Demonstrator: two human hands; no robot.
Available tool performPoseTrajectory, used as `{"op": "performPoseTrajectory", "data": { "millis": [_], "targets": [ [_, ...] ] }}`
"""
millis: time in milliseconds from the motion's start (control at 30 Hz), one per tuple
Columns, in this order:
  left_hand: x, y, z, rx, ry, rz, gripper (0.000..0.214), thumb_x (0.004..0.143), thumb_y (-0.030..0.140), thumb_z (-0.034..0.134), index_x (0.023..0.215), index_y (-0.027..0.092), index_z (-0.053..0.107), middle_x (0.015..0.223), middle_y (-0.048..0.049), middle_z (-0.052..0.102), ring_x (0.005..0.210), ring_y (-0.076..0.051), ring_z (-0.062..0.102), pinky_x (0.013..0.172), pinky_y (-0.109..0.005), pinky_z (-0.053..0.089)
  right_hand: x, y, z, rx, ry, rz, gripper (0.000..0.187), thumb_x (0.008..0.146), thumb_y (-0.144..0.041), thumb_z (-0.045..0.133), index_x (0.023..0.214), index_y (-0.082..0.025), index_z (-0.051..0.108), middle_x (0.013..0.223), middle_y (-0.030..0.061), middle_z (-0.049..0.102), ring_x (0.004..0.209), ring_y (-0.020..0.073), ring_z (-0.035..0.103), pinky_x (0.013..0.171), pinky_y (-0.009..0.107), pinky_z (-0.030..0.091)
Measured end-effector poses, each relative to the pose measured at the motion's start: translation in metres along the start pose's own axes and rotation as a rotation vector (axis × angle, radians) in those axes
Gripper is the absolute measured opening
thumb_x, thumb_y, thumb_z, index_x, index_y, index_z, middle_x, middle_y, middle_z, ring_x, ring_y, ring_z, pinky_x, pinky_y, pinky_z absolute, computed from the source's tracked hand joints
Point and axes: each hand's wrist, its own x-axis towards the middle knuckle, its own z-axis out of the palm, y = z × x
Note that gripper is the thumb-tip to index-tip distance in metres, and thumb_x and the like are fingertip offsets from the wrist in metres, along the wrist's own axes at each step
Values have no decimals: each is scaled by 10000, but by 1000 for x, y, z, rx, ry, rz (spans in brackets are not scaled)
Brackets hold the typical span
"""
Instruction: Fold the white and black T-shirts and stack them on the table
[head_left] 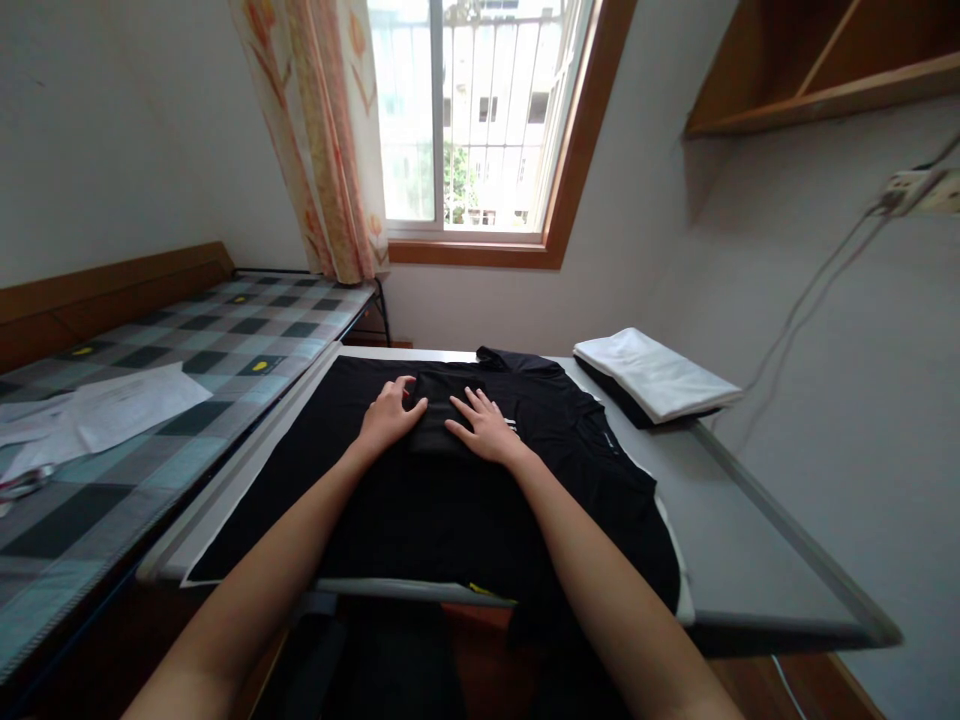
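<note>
Forearms (pixel 607 560) extend over a black shirt (pixel 427 520) spread on the gray table (pixel 757 540). Right hand (pixel 484 425) rests palm down on a flat black bundle (pixel 439 390) — fingers open, spread out. Left hand (pixel 388 417) sits at the bundle's left edge, thumb on top, fingers bent; can't tell if it's pinching anything. Bundle lies on the shirt, toward the table's far side. Folded clothes (pixel 652 372), white over black, near the shirt on the right. Checked bed (pixel 247 325) at left — papers (pixel 112 415) on it.
</note>
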Motion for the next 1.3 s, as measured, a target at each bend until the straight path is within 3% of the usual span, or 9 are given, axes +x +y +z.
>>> {"op": "performPoseTrajectory", "data": {
  "millis": [100, 333, 433, 600, 667, 867, 967, 1133, 1300],
  "targets": [
    [1, -3, 3, -13, -112, -61, 536, 812, 521, 606, 1223, 179, 572, 923, -100, 669, 891, -259, 654, 756, -323, 507, 0, 0, 1, 1, 11, 3, 694, 908, -670, 361, 1484, -283, 363, 1595, 90, 199, 1468, 300, 101, 1153, 528, 147],
    [6, 0, 0, -407, -254, -239, 622, 805, 405, 663, 1347, 191, 445, 846, -68, 636, 745, -204, 633, 504, -220, 463, 1, 3, 5, 28, 57, -22, 666, 918, -636, 385, 1469, -263, 400, 1575, 117, 251, 1460, 310, 143, 1144, 534, 182],
    [3, 7, -4, -527, -279, -279, 663, 783, 360, 705, 1366, 197, 435, 834, -60, 642, 756, -188, 633, 528, -202, 454, 2, 5, 8, 58, 95, -28, 641, 917, -627, 399, 1452, -274, 428, 1565, 103, 284, 1454, 307, 170, 1141, 529, 201],
    [-2, 15, -12, -757, -362, -355, 959, 697, 338, 798, 1494, 249, 272, 967, -88, 682, 828, -208, 661, 658, -256, 493, 3, 7, 10, 108, 138, -24, 616, 910, -611, 437, 1429, -280, 464, 1551, 93, 317, 1449, 309, 191, 1137, 533, 220],
    [-3, 16, -14, -799, -397, -323, 985, 680, 337, 809, 1501, 278, 269, 1016, -84, 683, 835, -205, 661, 691, -273, 495, 3, 6, 10, 119, 145, -23, 611, 909, -600, 449, 1425, -274, 471, 1548, 96, 323, 1447, 310, 198, 1139, 530, 220],
    [-2, 12, -12, -661, -466, -149, 602, 693, 384, 757, 1251, 205, 619, 1032, -77, 665, 783, -161, 613, 605, -228, 447, 4, 7, 8, 142, 159, -24, 605, 925, -566, 443, 1409, -206, 499, 1539, 142, 324, 1439, 314, 225, 1145, 503, 223],
    [-2, 9, -11, -582, -445, -154, 628, 677, 395, 766, 1257, 207, 616, 1014, -71, 659, 783, -168, 609, 621, -248, 465, 4, 8, 7, 157, 182, -22, 593, 930, -565, 430, 1389, -201, 522, 1535, 139, 335, 1434, 303, 245, 1146, 497, 229],
    [-4, 12, -14, -629, -410, -118, 690, 609, 274, 814, 1262, 198, 605, 1217, -91, 616, 996, -224, 611, 816, -308, 512, 3, 8, 3, 178, 216, -17, 548, 941, -541, 422, 1341, -197, 573, 1486, 144, 416, 1382, 278, 357, 1120, 463, 298],
    [-4, 14, -11, -678, -376, -129, 605, 651, 236, 784, 1235, 201, 628, 1164, -81, 655, 947, -204, 632, 768, -272, 520, 4, 9, 0, 184, 267, 13, 487, 953, -504, 418, 1291, -213, 612, 1437, 125, 476, 1342, 264, 406, 1093, 447, 336]
  ]
}}
